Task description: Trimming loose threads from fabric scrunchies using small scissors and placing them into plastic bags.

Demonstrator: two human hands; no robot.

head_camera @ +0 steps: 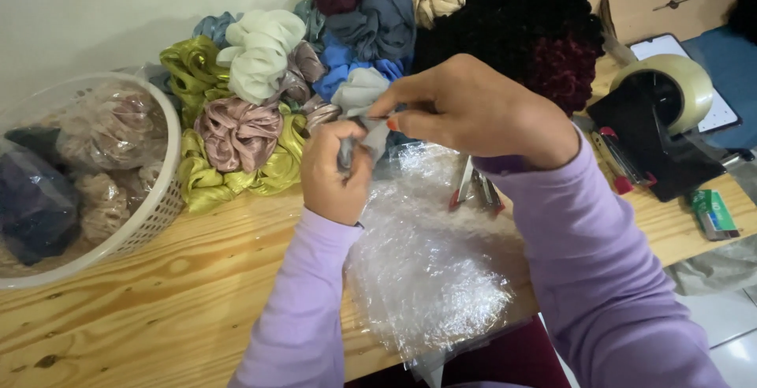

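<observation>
Both hands meet over the wooden table (158,301). My left hand (335,171) is closed around a pale grey satin scrunchie (361,96), and my right hand (469,108) pinches the same scrunchie from above with thumb and fingers. Under the hands lies a stack of clear plastic bags (426,270), crinkled and reaching past the table's front edge. Behind the hands rises a heap of scrunchies (268,80) in olive, cream, pink, blue and dark red.
A white plastic basket (158,199) at left holds bagged scrunchies. A red-handled stapler (473,187) lies under my right wrist. At right stand a tape dispenser (670,88), another stapler (615,159), a small green box (714,213) and a phone (670,45).
</observation>
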